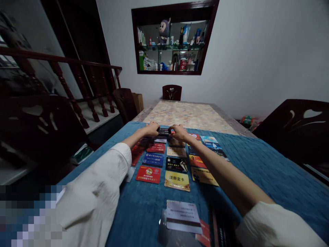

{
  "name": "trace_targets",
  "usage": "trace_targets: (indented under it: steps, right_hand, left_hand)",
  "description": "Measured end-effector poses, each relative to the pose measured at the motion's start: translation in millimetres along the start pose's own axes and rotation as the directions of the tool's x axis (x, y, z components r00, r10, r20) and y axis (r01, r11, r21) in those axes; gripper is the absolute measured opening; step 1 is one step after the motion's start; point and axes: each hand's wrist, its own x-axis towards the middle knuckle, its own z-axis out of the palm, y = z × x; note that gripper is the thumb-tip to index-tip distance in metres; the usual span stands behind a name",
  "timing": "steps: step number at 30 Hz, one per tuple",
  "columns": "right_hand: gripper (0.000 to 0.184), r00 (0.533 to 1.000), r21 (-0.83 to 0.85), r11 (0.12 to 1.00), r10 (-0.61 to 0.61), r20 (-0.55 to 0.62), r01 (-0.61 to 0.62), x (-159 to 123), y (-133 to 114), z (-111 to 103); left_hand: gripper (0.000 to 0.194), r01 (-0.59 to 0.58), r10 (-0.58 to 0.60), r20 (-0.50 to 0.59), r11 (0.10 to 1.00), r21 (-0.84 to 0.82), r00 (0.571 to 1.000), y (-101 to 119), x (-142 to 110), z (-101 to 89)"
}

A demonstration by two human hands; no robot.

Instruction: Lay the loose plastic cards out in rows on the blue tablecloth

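Observation:
Both my arms reach forward over a grid of plastic cards laid on a blue cloth. My left hand and my right hand pinch the two ends of a dark card at the far end of the rows. Closer to me lie a red card, a gold card, a black VIP card and a blue card. A small pile with a white card on top lies nearest me.
Beyond the cloth the patterned tabletop runs to a dark wooden chair. More dark chairs stand at left and right. A stair railing is at left, a wall cabinet behind.

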Motion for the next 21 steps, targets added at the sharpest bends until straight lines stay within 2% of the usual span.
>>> trace_targets:
  steps: [21]
  right_hand:
    - [0.046,0.993,0.008,0.995,0.100,0.065,-0.101,28.9,-4.6,18.6]
  left_hand:
    - [0.050,0.102,-0.094,0.094,0.991,-0.089,0.991,-27.2,49.0,35.2]
